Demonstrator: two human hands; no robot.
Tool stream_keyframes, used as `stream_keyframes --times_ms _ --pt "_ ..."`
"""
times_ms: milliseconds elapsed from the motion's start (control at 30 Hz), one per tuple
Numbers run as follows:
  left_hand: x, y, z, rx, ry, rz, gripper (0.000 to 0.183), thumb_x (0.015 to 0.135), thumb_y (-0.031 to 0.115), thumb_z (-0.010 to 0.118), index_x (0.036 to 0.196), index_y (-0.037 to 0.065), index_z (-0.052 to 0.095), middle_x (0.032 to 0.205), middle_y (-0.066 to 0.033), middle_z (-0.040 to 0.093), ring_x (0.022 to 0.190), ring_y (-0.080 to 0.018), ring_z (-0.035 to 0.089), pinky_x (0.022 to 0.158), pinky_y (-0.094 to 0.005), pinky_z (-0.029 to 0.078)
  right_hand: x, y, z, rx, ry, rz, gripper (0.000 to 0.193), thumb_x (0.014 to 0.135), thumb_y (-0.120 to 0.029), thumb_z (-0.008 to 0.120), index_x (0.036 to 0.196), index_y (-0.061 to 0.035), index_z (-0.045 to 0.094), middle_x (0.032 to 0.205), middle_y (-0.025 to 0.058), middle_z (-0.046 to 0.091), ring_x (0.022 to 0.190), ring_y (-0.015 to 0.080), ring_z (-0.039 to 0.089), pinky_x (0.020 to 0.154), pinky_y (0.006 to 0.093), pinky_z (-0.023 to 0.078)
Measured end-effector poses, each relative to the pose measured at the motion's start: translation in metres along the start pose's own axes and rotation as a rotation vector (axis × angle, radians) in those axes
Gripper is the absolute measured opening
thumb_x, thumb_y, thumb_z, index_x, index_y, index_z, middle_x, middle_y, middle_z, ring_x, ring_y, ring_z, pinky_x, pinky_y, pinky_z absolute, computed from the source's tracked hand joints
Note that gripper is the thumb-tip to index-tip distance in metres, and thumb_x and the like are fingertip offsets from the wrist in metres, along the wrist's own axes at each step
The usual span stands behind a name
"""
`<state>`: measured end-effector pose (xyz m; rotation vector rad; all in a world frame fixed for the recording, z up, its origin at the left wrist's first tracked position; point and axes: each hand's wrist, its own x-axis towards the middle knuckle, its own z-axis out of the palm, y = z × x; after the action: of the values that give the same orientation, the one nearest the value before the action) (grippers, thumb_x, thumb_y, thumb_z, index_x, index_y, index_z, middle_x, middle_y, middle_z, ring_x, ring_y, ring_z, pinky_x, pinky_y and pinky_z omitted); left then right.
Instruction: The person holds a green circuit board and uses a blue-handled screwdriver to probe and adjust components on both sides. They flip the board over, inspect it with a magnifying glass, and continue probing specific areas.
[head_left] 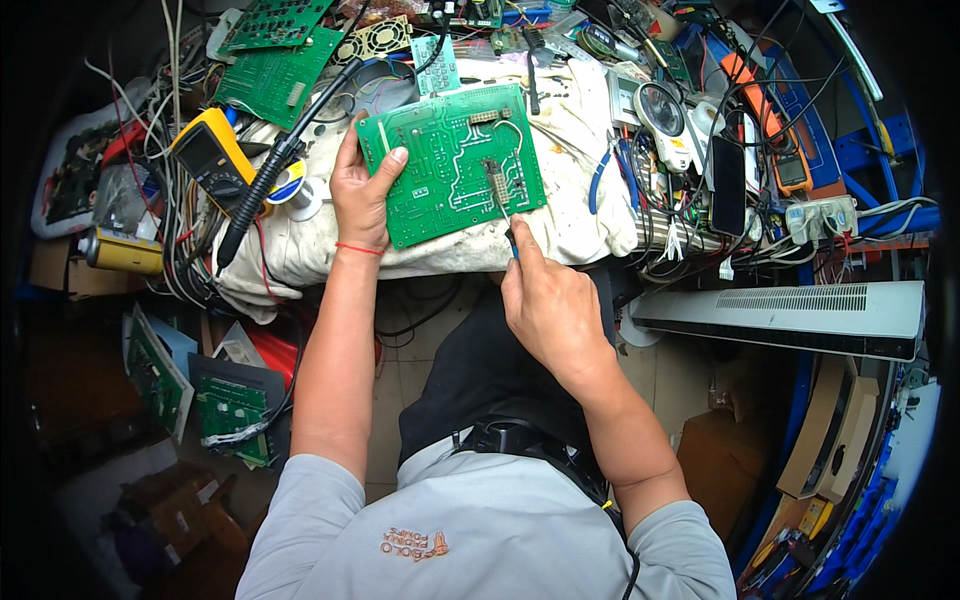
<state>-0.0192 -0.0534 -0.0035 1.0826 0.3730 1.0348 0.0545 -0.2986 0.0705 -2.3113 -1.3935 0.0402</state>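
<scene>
A green circuit board (430,185) is tilted up above the cloth-covered bench. My left hand (365,190) grips its left edge, thumb on the near face and fingers behind. My right hand (552,300) is closed around a slim tool, perhaps tweezers or a knife (508,222), with a pale metal tip and a dark handle; its exact kind is hard to tell. That tip meets the board beside a tan multi-pin connector (498,185), near a dark, scorched-looking patch. A white cloth (580,170) lies under and around the board.
A yellow multimeter (213,155), a black cable-like rod (262,185) and a solder spool (295,195) are at left. Blue-handled pliers (601,180), a magnifier (660,110), a phone (727,183) and an orange meter (793,170) crowd the right. A white tower fan (780,318) juts out below.
</scene>
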Motion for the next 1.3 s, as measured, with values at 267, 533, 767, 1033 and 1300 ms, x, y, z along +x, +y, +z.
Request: stream_keyframes --times_ms 267,533,767,1033,1300 --pt "0.000 0.001 0.000 -0.015 -0.007 -0.005 0.076 0.090 -0.001 0.077 0.154 -0.005 0.039 0.137 -0.0116 0.061 0.120 -0.0186 0.061 0.108 -0.0326 0.048 0.001 0.000 -0.002 0.090 0.011 0.036 0.048 0.094 -0.011 0.064 0.139 0.0054 0.056 0.065 0.0199 0.067 0.056 0.0391 0.068 0.057 0.0502 0.056" --pt "0.000 0.002 0.001 -0.014 -0.020 0.001 0.075 0.090 -0.001 0.077 0.154 -0.004 0.039 0.136 -0.0110 0.062 0.119 -0.0184 0.062 0.106 -0.0326 0.049 0.008 0.005 -0.012 0.154 -0.021 0.054 0.045 0.095 -0.013 0.062 0.135 0.0047 0.060 0.064 0.0236 0.066 0.060 0.0421 0.068 0.061 0.0515 0.056" --pt "0.000 0.001 0.000 -0.014 -0.027 -0.004 0.074 0.091 0.000 0.077 0.154 -0.003 0.040 0.135 -0.0102 0.062 0.119 -0.0180 0.062 0.106 -0.0327 0.049 0.022 0.000 -0.025 0.169 -0.141 0.113 0.043 0.096 -0.017 0.057 0.133 0.0060 0.062 0.066 0.0283 0.066 0.063 0.0468 0.068 0.068 0.0557 0.056" --pt "-0.002 0.002 0.001 0.001 -0.034 0.017 0.073 0.091 0.000 0.076 0.154 -0.003 0.040 0.134 -0.0099 0.063 0.118 -0.0174 0.061 0.106 -0.0323 0.049 0.024 -0.007 -0.022 0.195 -0.131 0.159 0.045 0.095 -0.016 0.055 0.132 0.0077 0.062 0.072 0.0304 0.068 0.068 0.0487 0.069 0.071 0.0564 0.056" --pt "-0.002 0.003 0.001 0.053 -0.035 0.047 0.075 0.091 0.000 0.077 0.155 -0.005 0.038 0.136 -0.0109 0.061 0.119 -0.0173 0.060 0.106 -0.0319 0.048 0.060 -0.017 -0.004 0.099 -0.145 0.172 0.043 0.097 -0.018 0.053 0.131 0.0078 0.060 0.075 0.0323 0.068 0.073 0.0514 0.068 0.074 0.0573 0.055"
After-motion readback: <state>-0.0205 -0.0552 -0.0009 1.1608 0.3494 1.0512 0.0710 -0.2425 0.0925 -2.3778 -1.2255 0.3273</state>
